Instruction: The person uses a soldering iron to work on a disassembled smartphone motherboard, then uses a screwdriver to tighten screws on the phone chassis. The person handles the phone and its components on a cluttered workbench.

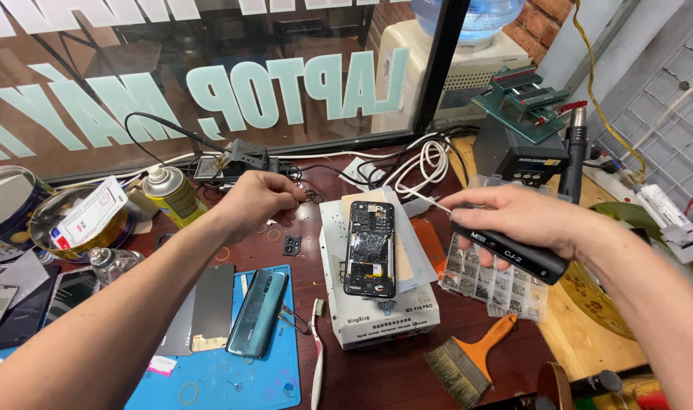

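Head cam looks down on a cluttered repair desk (377, 372), and the main thing here is an opened phone (370, 248) lying on top of a white box (384, 319) in the middle, insides facing up. Its back cover looks to be already off, and I'd guess the teal shell (258, 312) on the blue mat (232, 380) to the left is that cover, though I can't be sure. The board and the shiny dark area inside still look seated, so I'd say the teardown is early to middle, with plenty left to pull. The phone's long axis runs away from the camera toward the window, camera end at the far side, tilted just a touch. Right hand (513, 220) has its grip wrapped snug around a black electric screwdriver (506, 250), the thin bit aimed left and hovering just off the phone's upper right corner, not touching as far as I can tell. Left hand (259, 199) sits on the desk up and left of the phone, fingers curled and pinched together near some small bits; can't tell if it actually has anything. A clear tray of screws (494, 277) sits right of the box, an orange-handled brush (471, 357) in front, a spray can (172, 195) at back left
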